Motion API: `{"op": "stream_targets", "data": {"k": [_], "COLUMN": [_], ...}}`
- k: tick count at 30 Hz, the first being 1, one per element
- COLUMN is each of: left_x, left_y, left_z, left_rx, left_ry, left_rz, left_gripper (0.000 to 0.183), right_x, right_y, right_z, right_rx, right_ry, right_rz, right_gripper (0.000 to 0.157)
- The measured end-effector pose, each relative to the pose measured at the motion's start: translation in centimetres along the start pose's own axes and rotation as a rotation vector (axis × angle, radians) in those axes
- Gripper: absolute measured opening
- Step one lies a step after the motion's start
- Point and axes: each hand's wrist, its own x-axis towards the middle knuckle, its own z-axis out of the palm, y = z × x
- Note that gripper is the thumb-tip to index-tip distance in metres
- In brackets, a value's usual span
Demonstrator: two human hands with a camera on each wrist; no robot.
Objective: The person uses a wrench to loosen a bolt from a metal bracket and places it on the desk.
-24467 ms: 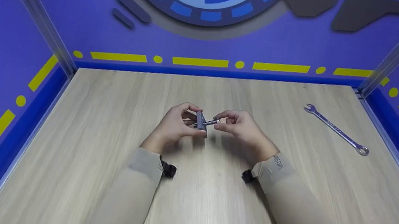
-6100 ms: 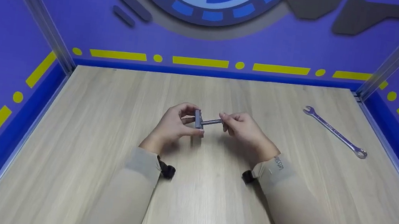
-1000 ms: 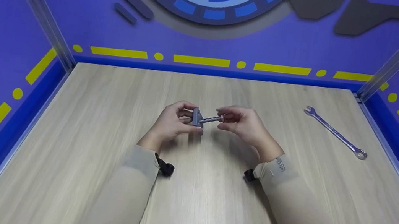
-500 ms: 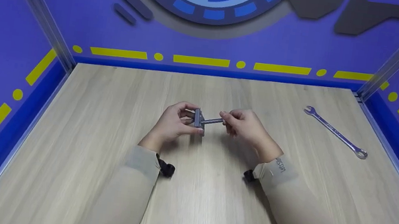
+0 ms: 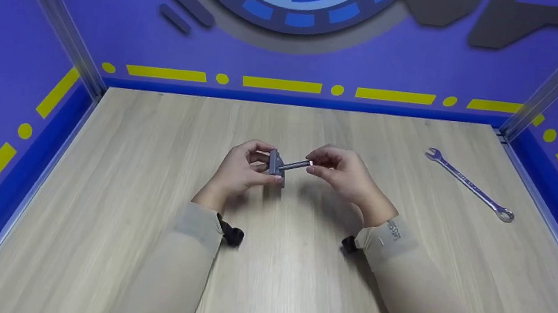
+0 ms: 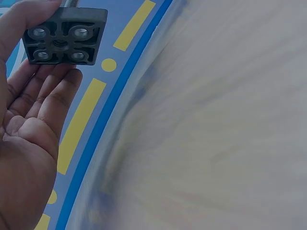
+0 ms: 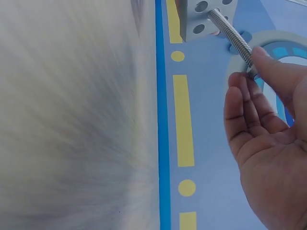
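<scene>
Pinched between thumb and fingers, a small grey square metal plate with corner holes (image 5: 276, 164) stays above the table in my left hand (image 5: 248, 166). A threaded bolt (image 5: 295, 165) sticks out of the plate's middle toward the right. My right hand (image 5: 340, 172) pinches the bolt's outer end with thumb and fingertips, which partly hide its head. The left wrist view shows the plate's ribbed back (image 6: 67, 15), with no bolt tip standing out of its central hole. In the right wrist view the bolt's thread (image 7: 230, 33) is bare between plate and fingertips.
A combination wrench (image 5: 469, 184) lies on the wooden table (image 5: 147, 171) at the right, beyond the right hand's reach of work. Blue panels (image 5: 291, 64) wall in the back and both sides.
Compared with the earliest frame, more bolt shows between plate and right hand. Over the last second the right fingers have turned and regripped at the bolt's end; the left hand keeps its hold.
</scene>
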Motion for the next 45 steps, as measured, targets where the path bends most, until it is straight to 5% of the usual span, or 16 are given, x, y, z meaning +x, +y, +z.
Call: {"op": "stream_targets", "data": {"k": [9, 15, 19, 25, 31, 38, 45], "left_x": [0.04, 0.06, -0.02, -0.02, -0.05, -0.16, -0.08], "left_y": [0.06, 0.14, 0.19, 0.09, 0.21, 0.2, 0.16], "left_z": [-0.01, 0.06, 0.27, 0.42, 0.47, 0.24, 0.08], "left_rx": [-0.009, 0.004, 0.003, 0.006, 0.002, -0.014, -0.003], "left_ry": [-0.008, -0.008, -0.01, -0.011, -0.009, -0.008, -0.005], "left_rz": [0.005, 0.014, 0.019, 0.021, 0.021, 0.005, -0.002], "left_gripper": [0.07, 0.069, 0.069, 0.07, 0.071, 0.074, 0.08], "right_x": [0.01, 0.07, 0.03, -0.02, -0.02, -0.02, 0.02], "right_y": [0.09, -0.12, -0.23, -0.27, -0.29, -0.38, -0.32], "right_z": [-0.09, -0.16, 0.15, 0.35, 0.07, -0.27, -0.23], "right_rx": [0.038, 0.02, -0.003, 0.002, 0.035, -0.021, -0.042], "right_ry": [0.004, -0.026, -0.02, -0.05, -0.079, -0.065, -0.025], "right_rz": [-0.058, 0.111, 0.256, 0.291, 0.285, 0.178, 0.092], "right_gripper": [0.024, 0.032, 0.058, 0.071, 0.059, 0.023, 0.026]}}
